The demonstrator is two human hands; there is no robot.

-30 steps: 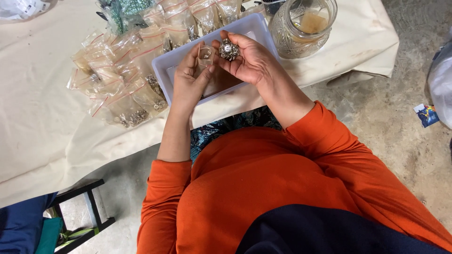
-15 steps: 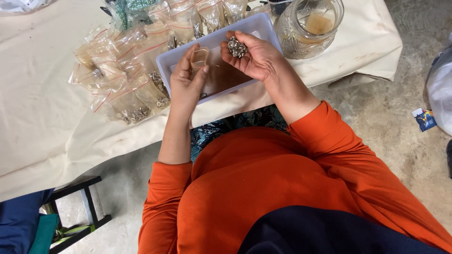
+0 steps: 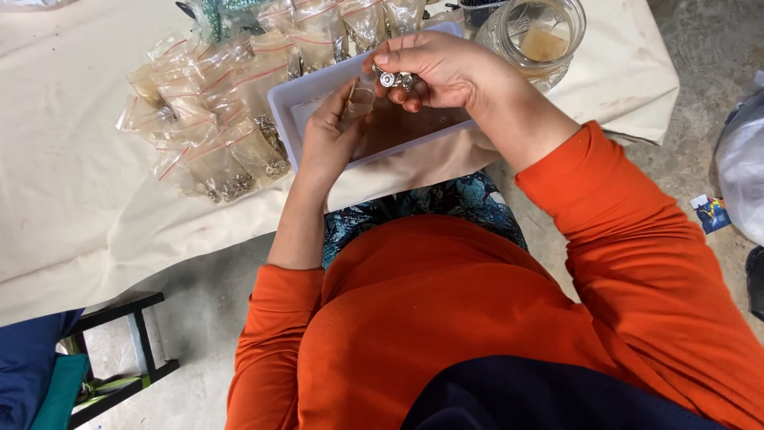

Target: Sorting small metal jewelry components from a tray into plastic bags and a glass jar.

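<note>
A person in an orange long-sleeved top sits at a counter (image 3: 72, 199) draped in cream cloth, both hands raised over a white rectangular tray (image 3: 280, 102); the left hand (image 3: 334, 139) pinches a small clear plastic bag (image 3: 362, 99) upright between thumb and fingers, its mouth turned toward the other hand; the right hand (image 3: 438, 72) is curled closed around a cluster of small silver metal beads (image 3: 395, 79), fingertips pointing down just beside the bag's opening; the 2 hands nearly touch above the tray's brown-lined floor. To the left of the tray lies a heap of clear zip bags (image 3: 215, 135) with red seal strips, several holding more silver pieces; further bags stand in a row along the tray's far edge. A glass jar (image 3: 541, 40) with amber contents sits on the counter just right of the right hand. A dark stool frame (image 3: 135, 334) stands on the concrete floor at lower left, under the counter's edge.
</note>
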